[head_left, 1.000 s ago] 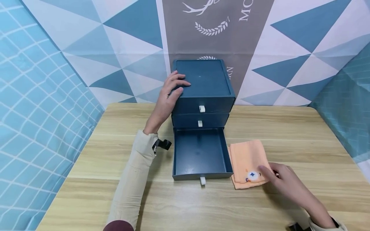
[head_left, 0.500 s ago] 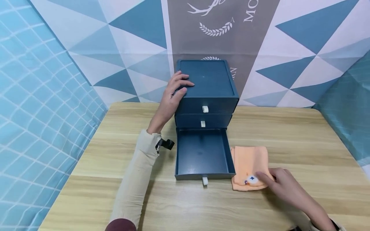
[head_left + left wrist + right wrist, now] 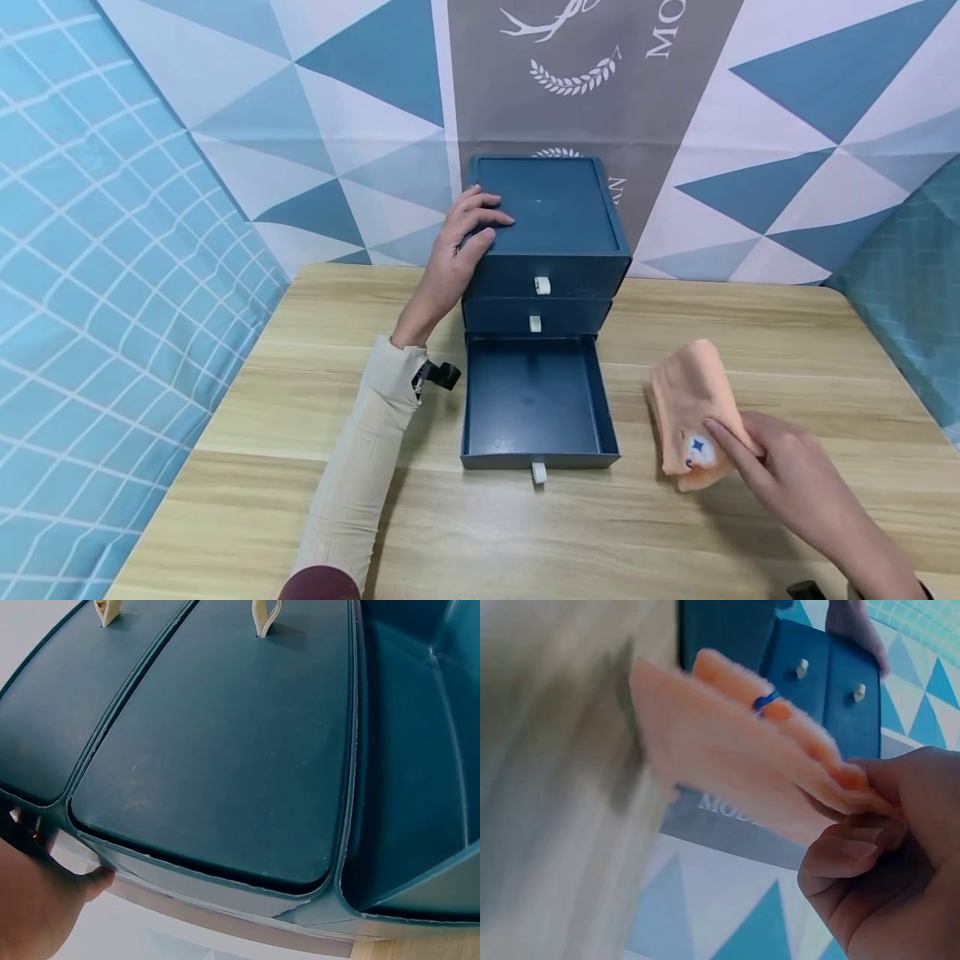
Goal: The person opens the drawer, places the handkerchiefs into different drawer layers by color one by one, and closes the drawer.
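Observation:
A dark blue drawer cabinet [image 3: 555,208] stands at the back of the table, its bottom drawer [image 3: 528,400] pulled out and bare inside. My left hand [image 3: 457,250] rests on the cabinet's top left edge, fingers spread over the top. In the left wrist view the thumb lies along the cabinet's side [image 3: 187,877]. My right hand [image 3: 787,467] pinches the right edge of a folded orange towel [image 3: 693,392] with a small white and blue animal patch. The right wrist view shows the towel [image 3: 720,735] tilted, lifted on the gripped side, with thumb and fingers on its corner.
The two upper drawers are closed, each with a white pull tab [image 3: 542,286]. Wood-grain tabletop [image 3: 337,400] lies around the cabinet. Patterned cloth [image 3: 375,100] hangs behind, and blue cloth [image 3: 97,292] covers the left side.
My right hand has drawn the towel to the right, away from the drawer, and raised it on edge. My left hand stays on the cabinet. The head view has shifted slightly.

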Action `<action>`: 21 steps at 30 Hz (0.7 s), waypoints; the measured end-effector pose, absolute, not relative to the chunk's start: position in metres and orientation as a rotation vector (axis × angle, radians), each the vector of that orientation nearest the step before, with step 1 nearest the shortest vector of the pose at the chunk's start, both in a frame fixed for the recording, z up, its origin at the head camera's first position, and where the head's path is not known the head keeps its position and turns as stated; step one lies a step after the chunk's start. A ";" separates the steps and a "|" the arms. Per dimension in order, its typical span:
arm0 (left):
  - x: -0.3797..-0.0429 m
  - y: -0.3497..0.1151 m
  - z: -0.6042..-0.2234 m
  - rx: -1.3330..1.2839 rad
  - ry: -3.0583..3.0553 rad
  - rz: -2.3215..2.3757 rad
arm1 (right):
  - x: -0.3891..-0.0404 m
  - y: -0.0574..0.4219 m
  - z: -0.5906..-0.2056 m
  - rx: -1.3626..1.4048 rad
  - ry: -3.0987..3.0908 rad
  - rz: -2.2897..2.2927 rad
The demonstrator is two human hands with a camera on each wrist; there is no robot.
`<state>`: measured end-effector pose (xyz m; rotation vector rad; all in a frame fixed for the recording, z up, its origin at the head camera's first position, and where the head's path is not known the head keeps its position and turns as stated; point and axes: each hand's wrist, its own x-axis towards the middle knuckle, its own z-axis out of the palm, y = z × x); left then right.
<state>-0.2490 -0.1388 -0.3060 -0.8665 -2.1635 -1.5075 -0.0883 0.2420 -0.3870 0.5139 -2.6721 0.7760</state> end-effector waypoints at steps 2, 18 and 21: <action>-0.249 -0.139 -0.306 -0.865 -2.163 -1.506 | -0.089 0.243 -0.381 0.537 -2.661 0.752; -0.249 -0.140 -0.306 -0.867 -2.162 -1.508 | -0.087 0.241 -0.341 0.511 -2.697 0.739; -0.249 -0.140 -0.307 -0.868 -2.158 -1.509 | -0.087 0.237 -0.335 0.532 -2.690 0.750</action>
